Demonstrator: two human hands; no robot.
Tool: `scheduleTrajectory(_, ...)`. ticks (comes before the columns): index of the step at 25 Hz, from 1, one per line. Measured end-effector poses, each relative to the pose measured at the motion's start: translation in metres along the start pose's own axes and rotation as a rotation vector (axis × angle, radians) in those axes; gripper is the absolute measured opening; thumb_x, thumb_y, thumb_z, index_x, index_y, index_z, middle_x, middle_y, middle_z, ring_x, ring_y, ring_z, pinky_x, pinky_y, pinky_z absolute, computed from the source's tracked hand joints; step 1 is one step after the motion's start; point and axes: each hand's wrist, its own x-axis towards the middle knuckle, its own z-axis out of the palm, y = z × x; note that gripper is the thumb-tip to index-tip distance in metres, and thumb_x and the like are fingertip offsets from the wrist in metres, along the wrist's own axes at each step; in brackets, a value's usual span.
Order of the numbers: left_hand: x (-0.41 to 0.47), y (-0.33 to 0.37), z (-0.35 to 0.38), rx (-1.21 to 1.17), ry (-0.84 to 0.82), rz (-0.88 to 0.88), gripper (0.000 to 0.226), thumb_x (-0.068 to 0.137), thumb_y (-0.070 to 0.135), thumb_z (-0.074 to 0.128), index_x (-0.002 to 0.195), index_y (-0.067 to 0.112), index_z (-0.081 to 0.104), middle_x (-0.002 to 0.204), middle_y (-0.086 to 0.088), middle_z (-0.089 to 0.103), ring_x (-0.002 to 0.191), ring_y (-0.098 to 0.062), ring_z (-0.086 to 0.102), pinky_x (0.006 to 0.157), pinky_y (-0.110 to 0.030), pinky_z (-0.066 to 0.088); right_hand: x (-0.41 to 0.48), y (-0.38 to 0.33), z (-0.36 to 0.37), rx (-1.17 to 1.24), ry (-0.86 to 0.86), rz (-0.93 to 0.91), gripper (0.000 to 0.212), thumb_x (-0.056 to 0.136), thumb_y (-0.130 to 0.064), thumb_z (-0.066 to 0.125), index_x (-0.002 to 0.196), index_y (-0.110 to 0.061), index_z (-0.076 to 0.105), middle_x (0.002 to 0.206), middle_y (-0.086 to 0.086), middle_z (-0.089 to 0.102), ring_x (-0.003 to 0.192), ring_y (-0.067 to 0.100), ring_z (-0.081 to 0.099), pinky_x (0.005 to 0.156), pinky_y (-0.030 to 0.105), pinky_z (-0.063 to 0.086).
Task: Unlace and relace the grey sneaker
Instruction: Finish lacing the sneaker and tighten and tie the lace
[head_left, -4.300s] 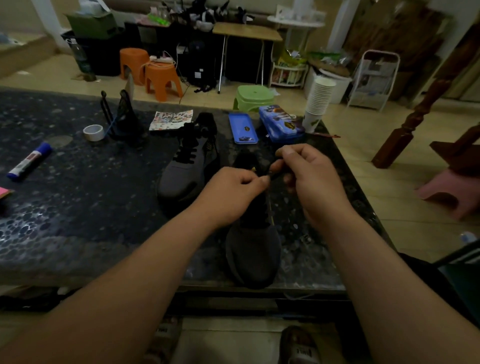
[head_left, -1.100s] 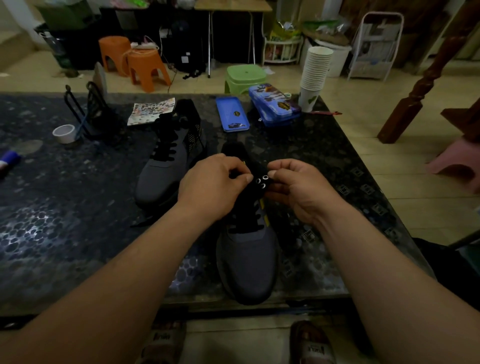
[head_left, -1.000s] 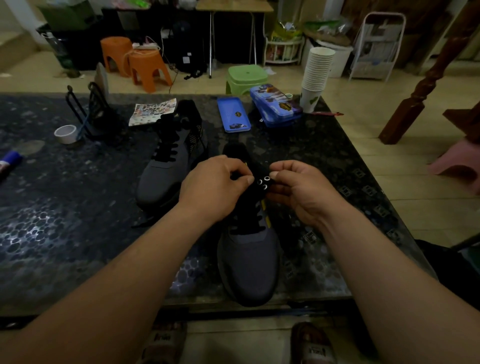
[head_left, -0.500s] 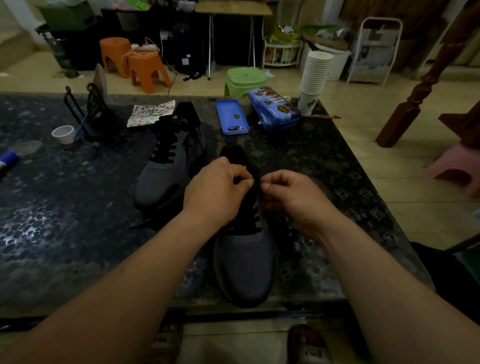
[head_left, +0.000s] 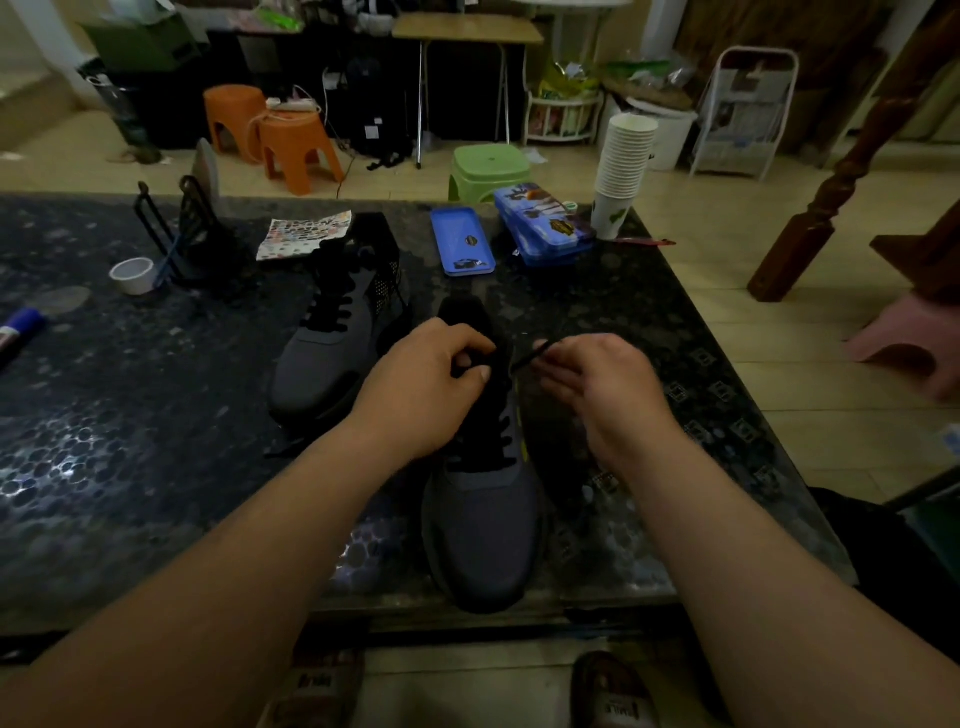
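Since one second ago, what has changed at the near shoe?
The right hand drew away to the right, pulling a black lace strand taut; a second ago it worked close beside the left hand. The left hand keeps gripping the near grey fabric sneaker at its top. The other grey sneaker stayed.

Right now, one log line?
left hand: grips lace | right hand: pinches lace end | grey sneaker: on table, toe toward person

The right hand (head_left: 597, 387) has pulled the lace (head_left: 525, 358) away from the left hand (head_left: 428, 387).
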Motion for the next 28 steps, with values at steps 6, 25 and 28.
scheduleTrajectory(6, -0.013, -0.007, -0.016, -0.3, 0.002, -0.046, 0.032, 0.101, 0.015, 0.06, 0.129, 0.031, 0.061, 0.111, 0.006, 0.054, 0.08, 0.006, 0.057, 0.076, -0.008, 0.045, 0.014, -0.038, -0.03, 0.641, 0.184, 0.123, 0.017, 0.107, -0.017, 0.047, 0.09, -0.017, 0.05, 0.06, -0.004, 0.041, 0.044, 0.008, 0.04, 0.04, 0.021, 0.037)
scheduleTrajectory(25, -0.035, 0.005, -0.001, -0.026, -0.056, -0.216, 0.041, 0.09, 0.06, 0.065, 0.091, 0.023, 0.048, 0.084, 0.002, 0.063, 0.075, -0.018, 0.062, 0.066, -0.041, 0.054, -0.008, -0.06, -0.029, 0.2, 0.055, -0.188, 0.013, 0.105, -0.008, 0.053, 0.107, -0.017, 0.062, 0.084, 0.0, 0.071, 0.065, 0.005, 0.055, 0.053, 0.018, 0.04)
scheduleTrajectory(28, -0.024, 0.01, 0.001, -0.104, 0.137, -0.222, 0.047, 0.088, 0.065, 0.066, 0.091, 0.023, 0.046, 0.088, 0.001, 0.058, 0.075, -0.018, 0.059, 0.064, -0.04, 0.05, -0.011, -0.042, -0.01, -0.079, -0.037, -0.167, 0.014, 0.102, -0.01, 0.059, 0.106, -0.021, 0.066, 0.089, -0.002, 0.075, 0.073, 0.007, 0.061, 0.06, 0.021, 0.045)
